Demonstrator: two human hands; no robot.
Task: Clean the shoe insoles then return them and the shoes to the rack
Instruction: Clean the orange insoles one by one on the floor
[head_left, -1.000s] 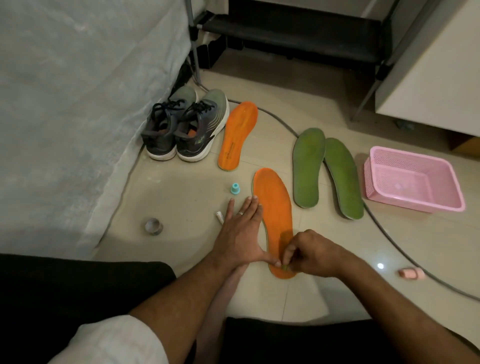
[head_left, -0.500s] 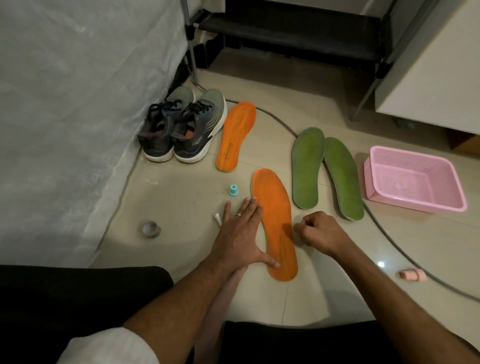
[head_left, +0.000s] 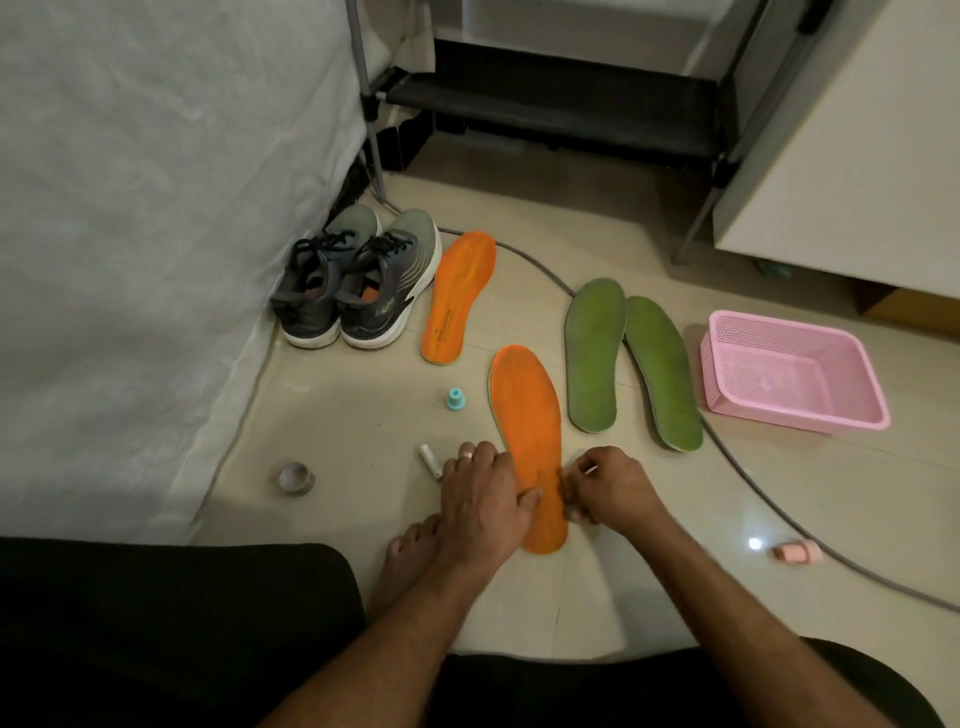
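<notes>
Near orange insole (head_left: 530, 441) lies on the floor, long axis straight away from the person: left hand (head_left: 485, 496) flat pinning heel-left edge, right hand (head_left: 610, 488) curled, picking at heel-right edge; contents unclear.

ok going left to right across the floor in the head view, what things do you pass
tape roll → pair of shoes → far orange insole → near orange insole → two green insoles → pink basket
</notes>
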